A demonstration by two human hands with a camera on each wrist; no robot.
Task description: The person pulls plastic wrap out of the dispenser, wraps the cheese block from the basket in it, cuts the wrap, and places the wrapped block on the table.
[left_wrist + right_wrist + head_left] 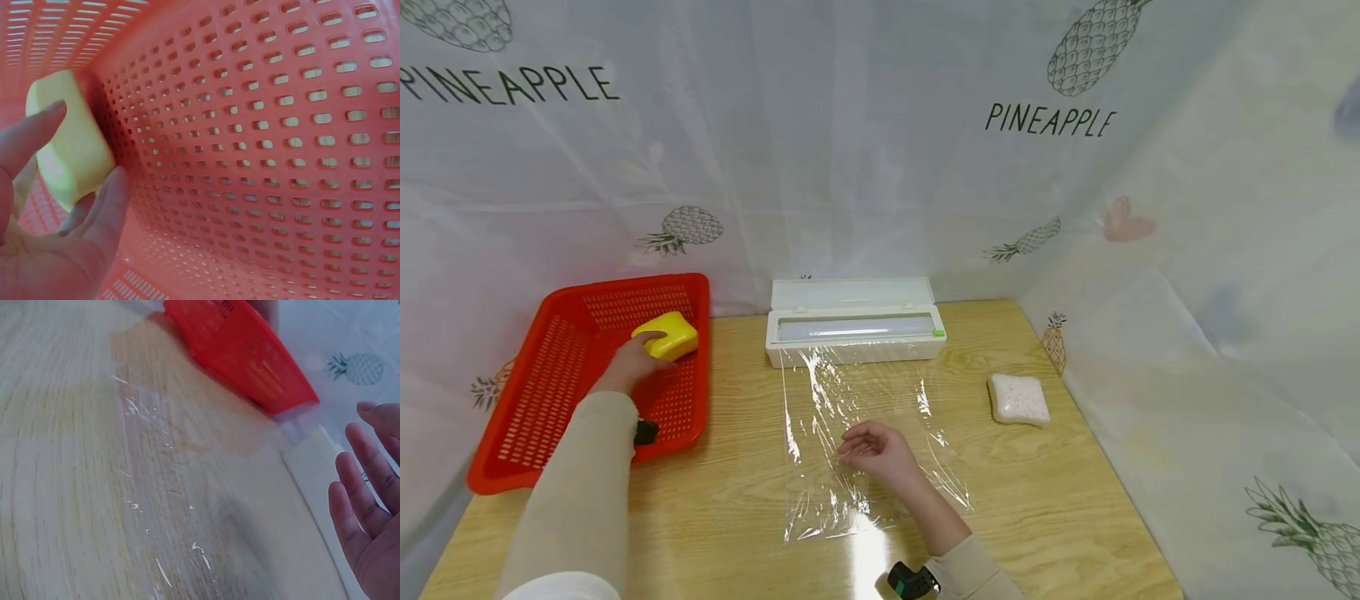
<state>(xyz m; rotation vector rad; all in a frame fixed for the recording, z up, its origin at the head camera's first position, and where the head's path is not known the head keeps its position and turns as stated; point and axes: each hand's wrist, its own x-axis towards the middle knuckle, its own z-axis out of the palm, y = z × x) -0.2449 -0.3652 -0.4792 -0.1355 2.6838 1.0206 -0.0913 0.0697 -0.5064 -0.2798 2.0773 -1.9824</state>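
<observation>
Inside the red basket (702, 392), my left hand (634, 365) grips a yellow sponge (679, 335) near the right wall. The left wrist view shows the thumb and fingers around the sponge's (72, 134) sides. A sheet of clear plastic wrap (827, 492) stretches over the wooden table from a white wrap box (850, 353) with its lid up. Over the sheet, my right hand (880, 454) holds nothing, its fingers loosely bent. In the right wrist view, the right hand's fingers (369, 500) are spread apart, with the wrap (150, 481) lying beyond them.
A pinkish-white sponge (1018, 400) lies on the right side of the table (1060, 500). A small green slider (938, 333) sits at the wrap box's right end. Behind and to the right hangs a pineapple-print curtain (865, 150), close to the table's edges.
</observation>
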